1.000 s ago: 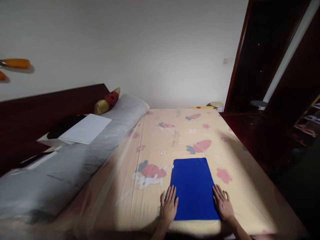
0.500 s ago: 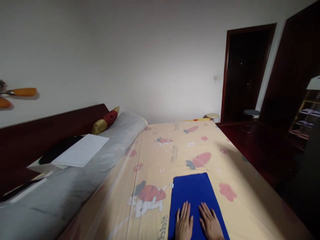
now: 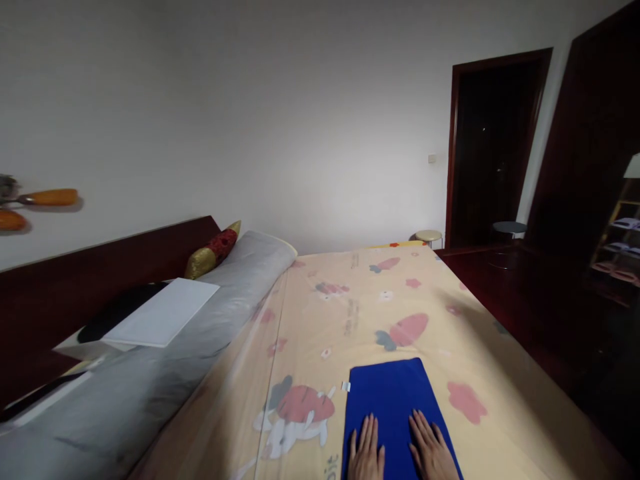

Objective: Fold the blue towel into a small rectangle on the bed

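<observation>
A blue cloth (image 3: 387, 390), folded to a flat oblong, lies on the bed's patterned sheet (image 3: 310, 340). A small white label (image 3: 346, 387) sticks out from its left edge. My left hand (image 3: 367, 453) rests palm down on the left part of the cloth, fingers stretched out and pointing away from me. On the right part, close to the cloth's right edge, my right hand (image 3: 433, 450) also lies flat with its fingers extended. Bare blue cloth shows between the two hands. The cloth's near end is cut off by the bottom of the view.
Along the left side runs a grey bolster-like roll (image 3: 215, 320) with a white flat panel (image 3: 165, 312) on it. Behind stands the dark headboard (image 3: 100, 257) with a red and gold cushion (image 3: 213, 252). Stools (image 3: 429, 236) stand beyond the bed, near a dark door (image 3: 500, 147).
The whole scene sits slightly lower in view. Both hands stay flat on the cloth, a little farther apart than before.
</observation>
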### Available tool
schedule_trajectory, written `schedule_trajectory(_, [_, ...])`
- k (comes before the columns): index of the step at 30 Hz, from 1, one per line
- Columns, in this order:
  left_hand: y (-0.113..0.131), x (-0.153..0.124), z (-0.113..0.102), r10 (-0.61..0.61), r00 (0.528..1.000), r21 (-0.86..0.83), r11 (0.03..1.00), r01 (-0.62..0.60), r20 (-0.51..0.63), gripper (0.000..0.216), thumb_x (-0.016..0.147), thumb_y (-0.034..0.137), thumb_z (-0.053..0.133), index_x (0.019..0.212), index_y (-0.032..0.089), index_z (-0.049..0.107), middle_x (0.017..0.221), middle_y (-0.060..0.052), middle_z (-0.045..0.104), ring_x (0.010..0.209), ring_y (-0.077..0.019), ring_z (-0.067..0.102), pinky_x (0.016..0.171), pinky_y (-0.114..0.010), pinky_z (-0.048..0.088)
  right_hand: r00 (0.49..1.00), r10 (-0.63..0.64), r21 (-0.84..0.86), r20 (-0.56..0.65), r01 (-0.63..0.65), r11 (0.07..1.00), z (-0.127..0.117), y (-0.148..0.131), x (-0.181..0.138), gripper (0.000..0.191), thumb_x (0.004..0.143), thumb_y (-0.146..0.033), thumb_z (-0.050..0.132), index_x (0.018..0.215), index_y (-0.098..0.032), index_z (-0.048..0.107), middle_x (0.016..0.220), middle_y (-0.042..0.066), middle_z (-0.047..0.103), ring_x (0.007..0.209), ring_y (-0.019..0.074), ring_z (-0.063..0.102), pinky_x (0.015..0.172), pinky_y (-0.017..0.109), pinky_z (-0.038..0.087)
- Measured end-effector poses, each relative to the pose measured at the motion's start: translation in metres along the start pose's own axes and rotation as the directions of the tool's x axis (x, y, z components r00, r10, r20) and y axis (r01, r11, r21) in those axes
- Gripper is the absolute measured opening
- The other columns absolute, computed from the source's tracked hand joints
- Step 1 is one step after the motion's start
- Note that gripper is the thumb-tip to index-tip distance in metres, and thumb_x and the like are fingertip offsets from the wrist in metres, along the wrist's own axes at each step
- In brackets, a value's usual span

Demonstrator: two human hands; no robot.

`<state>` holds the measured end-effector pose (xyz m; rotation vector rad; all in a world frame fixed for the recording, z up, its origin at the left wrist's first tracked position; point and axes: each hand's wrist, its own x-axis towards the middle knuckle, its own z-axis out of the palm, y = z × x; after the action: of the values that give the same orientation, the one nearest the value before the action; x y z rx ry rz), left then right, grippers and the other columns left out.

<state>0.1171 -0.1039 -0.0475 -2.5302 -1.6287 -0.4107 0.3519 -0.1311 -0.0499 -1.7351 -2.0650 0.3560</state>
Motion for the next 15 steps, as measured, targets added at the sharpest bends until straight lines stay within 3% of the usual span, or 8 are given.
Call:
schedule_trajectory(4, [0.009,0.041,0.013,0.085,0.995,-0.098,0.992,-0.079,0.051,0.056,0.094,0.040,0.033,0.144,0.033,0.009,0.150,0.003,0.034,0.135,-0.0183,0.042,0.109,-0.040,0.042,0.988,-0.110,0.065,0.104,0.104,0.992,-0.003,-0.014,0.043,0.052,0.095,-0.050,0.029,0.143,-0.032,0.027,0.151,0.001,0.027,0.140,0.0244,0.030,0.114,0.049,0.032])
schedule_trajectory(8, [0.001,0.084,0.016,0.128,0.985,-0.155,0.982,-0.110,0.112,0.057,0.093,0.044,0.036,0.143,0.035,0.010,0.150,0.002,0.033,0.135,-0.0211,0.042,0.109,-0.044,0.042,0.975,-0.179,0.083,0.134,0.169,0.982,-0.003,-0.006,0.086,0.052,0.095,-0.051,0.031,0.143,-0.036,0.022,0.151,0.000,0.027,0.140,0.0243,0.030,0.113,0.049,0.033])
schedule_trajectory(12, [-0.021,0.112,0.007,0.056,0.989,-0.139,0.990,-0.037,0.138,0.056,0.093,0.040,0.035,0.143,0.037,0.009,0.152,0.003,0.031,0.138,-0.0211,0.038,0.111,-0.047,0.038,0.990,-0.110,0.024,0.085,0.108,0.994,-0.005,0.018,0.116,0.051,0.094,-0.053,0.029,0.143,-0.039,0.024,0.152,-0.002,0.028,0.140,0.0233,0.030,0.114,0.051,0.031])
schedule_trajectory(15, [-0.041,0.119,0.003,-0.074,0.993,-0.058,0.995,0.080,0.093,0.054,0.094,0.039,0.033,0.143,0.036,0.011,0.152,0.002,0.032,0.138,-0.0204,0.037,0.112,-0.048,0.036,1.000,0.015,-0.039,0.026,-0.014,0.999,-0.008,0.036,0.126,0.054,0.094,-0.055,0.028,0.144,-0.035,0.026,0.153,-0.001,0.027,0.142,0.0220,0.027,0.116,0.050,0.028])
